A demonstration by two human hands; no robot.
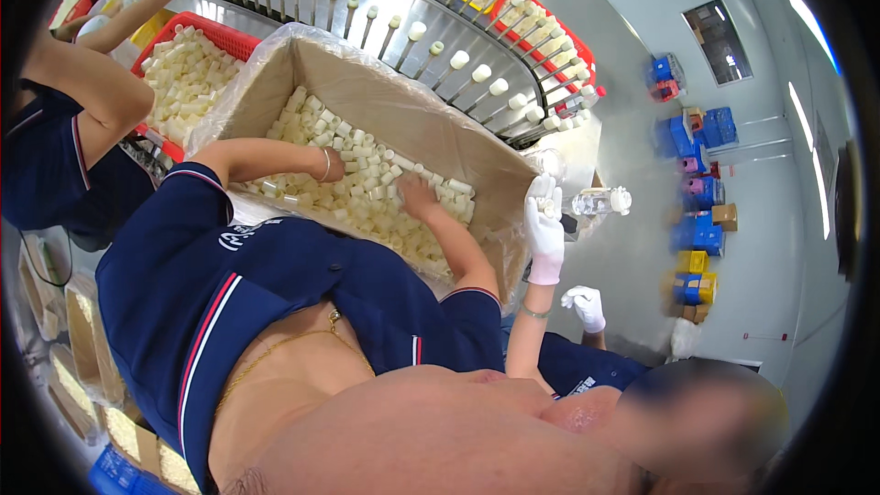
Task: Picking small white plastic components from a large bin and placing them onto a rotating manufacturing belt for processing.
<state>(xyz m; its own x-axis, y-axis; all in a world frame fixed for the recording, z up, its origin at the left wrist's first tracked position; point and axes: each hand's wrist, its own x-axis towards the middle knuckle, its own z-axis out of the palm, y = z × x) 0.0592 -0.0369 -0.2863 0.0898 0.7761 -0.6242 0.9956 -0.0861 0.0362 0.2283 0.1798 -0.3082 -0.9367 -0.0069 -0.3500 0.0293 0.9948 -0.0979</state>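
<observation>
Head view: both hands (332, 165) (417, 194) buried in caps (353, 185), jumbled, pointing every way.

Both bare hands were inside the plastic-lined brown cardboard box (367, 92). The left hand (341, 165) and the right hand (417, 194) lay among small cream plastic caps (367, 188). At two o'clock, a co-worker's white-gloved hand (544, 220) held a clear bottle (600, 202).

Single head view, looking steeply down, close over cardboard box (367, 101).
</observation>
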